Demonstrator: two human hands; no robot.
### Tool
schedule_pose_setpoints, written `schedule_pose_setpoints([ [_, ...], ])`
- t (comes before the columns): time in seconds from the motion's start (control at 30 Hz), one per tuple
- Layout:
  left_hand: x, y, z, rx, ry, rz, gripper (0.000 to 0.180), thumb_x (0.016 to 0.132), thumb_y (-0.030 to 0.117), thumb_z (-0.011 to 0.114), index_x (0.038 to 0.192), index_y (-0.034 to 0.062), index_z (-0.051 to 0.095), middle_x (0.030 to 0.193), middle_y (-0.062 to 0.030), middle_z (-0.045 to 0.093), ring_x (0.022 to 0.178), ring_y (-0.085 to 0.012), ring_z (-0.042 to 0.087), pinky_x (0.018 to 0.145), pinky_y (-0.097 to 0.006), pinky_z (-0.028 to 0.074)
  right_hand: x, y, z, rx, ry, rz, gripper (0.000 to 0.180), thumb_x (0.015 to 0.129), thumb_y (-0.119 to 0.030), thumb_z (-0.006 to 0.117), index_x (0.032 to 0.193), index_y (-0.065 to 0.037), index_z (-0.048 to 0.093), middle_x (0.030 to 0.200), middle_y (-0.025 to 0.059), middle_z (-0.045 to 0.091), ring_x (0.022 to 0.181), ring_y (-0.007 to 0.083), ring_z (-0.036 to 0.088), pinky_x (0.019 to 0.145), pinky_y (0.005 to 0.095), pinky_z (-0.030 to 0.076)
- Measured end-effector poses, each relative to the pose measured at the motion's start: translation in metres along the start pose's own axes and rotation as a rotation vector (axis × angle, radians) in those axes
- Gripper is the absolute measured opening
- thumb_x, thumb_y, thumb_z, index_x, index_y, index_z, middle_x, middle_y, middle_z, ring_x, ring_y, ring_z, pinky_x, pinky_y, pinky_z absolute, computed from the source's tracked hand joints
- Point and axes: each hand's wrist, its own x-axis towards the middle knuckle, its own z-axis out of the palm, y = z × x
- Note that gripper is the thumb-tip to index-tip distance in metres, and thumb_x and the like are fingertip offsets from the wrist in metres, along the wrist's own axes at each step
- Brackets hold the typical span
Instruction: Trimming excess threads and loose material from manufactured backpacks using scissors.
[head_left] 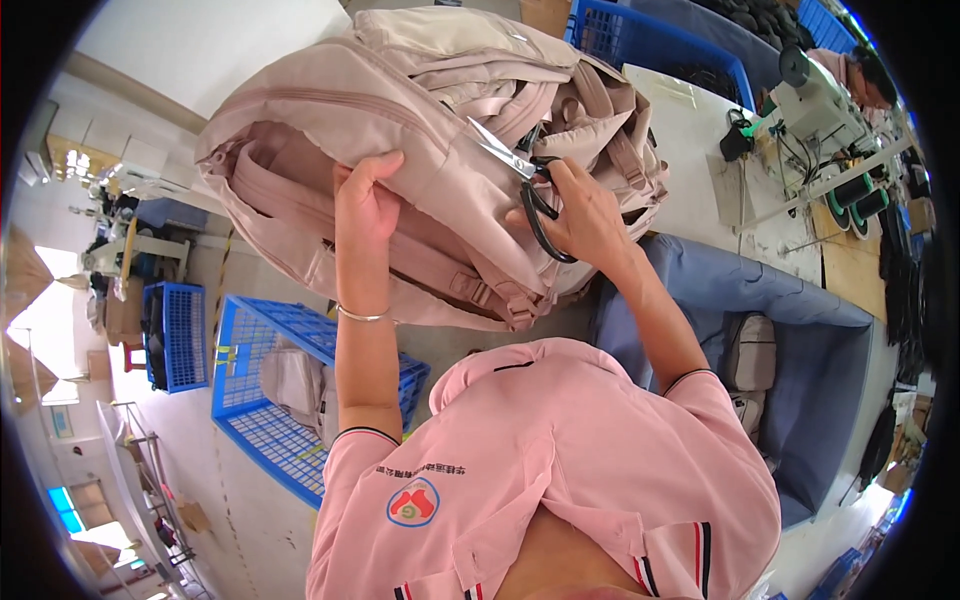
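Observation:
A large pinkish-beige backpack point(420, 190) lies before me on the worktable, its front pocket and straps bunched toward the right. My left hand point(368, 200) grips the fabric at the edge of a long opening in its side; the thumb lies on the outside and the other fingers are mostly hidden. In my right hand point(585, 215) is a pair of scissors point(505, 152) with black handles. The blades point up and left over the bag, slightly parted, and I cannot tell whether they touch the fabric.
A blue plastic basket point(285, 425) holding beige bags stands below left. On the right are a sewing machine point(815, 105) with dark thread cones and a grey-blue padded bin point(820, 400) with bags in it. A blue crate point(665, 45) sits at the back; another person point(850, 75) is at far right.

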Motion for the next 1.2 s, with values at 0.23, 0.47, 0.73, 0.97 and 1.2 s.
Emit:
schedule_pose_setpoints([
  [0.23, -0.004, 0.008, 0.001, -0.109, 0.014, 0.024, 0.046, 0.074, -0.007, 0.061, 0.120, -0.0040, 0.060, 0.116, -0.0107, 0.066, 0.106, -0.0240, 0.064, 0.094, -0.038, 0.052, 0.002, -0.007, -0.006, 0.069, -0.059, -0.018, 0.061, 0.076, -0.053, 0.077, 0.083, 0.003, 0.053, 0.080, 0.0198, 0.058, 0.071, 0.0404, 0.059, 0.063, 0.0437, 0.047],
  [0.47, -0.006, 0.015, -0.008, -0.195, -0.047, -0.002, 0.048, 0.074, -0.005, 0.058, 0.121, -0.0046, 0.058, 0.118, -0.0116, 0.066, 0.108, -0.0259, 0.064, 0.096, -0.040, 0.052, -0.007, -0.013, -0.005, 0.109, -0.059, -0.053, 0.059, 0.076, -0.051, 0.078, 0.080, 0.002, 0.050, 0.077, 0.0198, 0.056, 0.069, 0.0413, 0.057, 0.061, 0.0446, 0.044],
  [0.73, -0.011, 0.022, -0.035, -0.463, -0.131, -0.023, 0.053, 0.072, -0.005, 0.053, 0.125, -0.0100, 0.054, 0.123, -0.0181, 0.062, 0.112, -0.0326, 0.062, 0.103, -0.044, 0.049, -0.007, -0.038, -0.038, 0.073, -0.100, -0.053, 0.062, 0.073, -0.054, 0.078, 0.092, -0.001, 0.054, 0.079, 0.0158, 0.052, 0.069, 0.0377, 0.054, 0.061, 0.0420, 0.042],
  [0.97, -0.014, 0.021, -0.046, -0.572, -0.165, -0.060, 0.063, 0.070, -0.003, 0.050, 0.132, -0.0108, 0.047, 0.125, -0.0214, 0.060, 0.116, -0.0361, 0.059, 0.104, -0.046, 0.048, -0.010, -0.058, -0.048, 0.032, -0.136, -0.146, 0.061, 0.073, -0.053, 0.079, 0.090, -0.001, 0.054, 0.081, 0.0142, 0.054, 0.071, 0.0374, 0.055, 0.060, 0.0417, 0.044],
  [1.2, -0.012, 0.016, -0.048, -0.620, -0.192, -0.113, 0.066, 0.069, -0.004, 0.050, 0.135, -0.0084, 0.046, 0.128, -0.0221, 0.059, 0.117, -0.0377, 0.058, 0.105, -0.048, 0.046, -0.016, -0.072, -0.040, 0.026, -0.110, -0.093, 0.052, 0.073, -0.042, 0.083, 0.086, -0.002, 0.053, 0.078, 0.0144, 0.054, 0.069, 0.0364, 0.056, 0.060, 0.0403, 0.044],
])
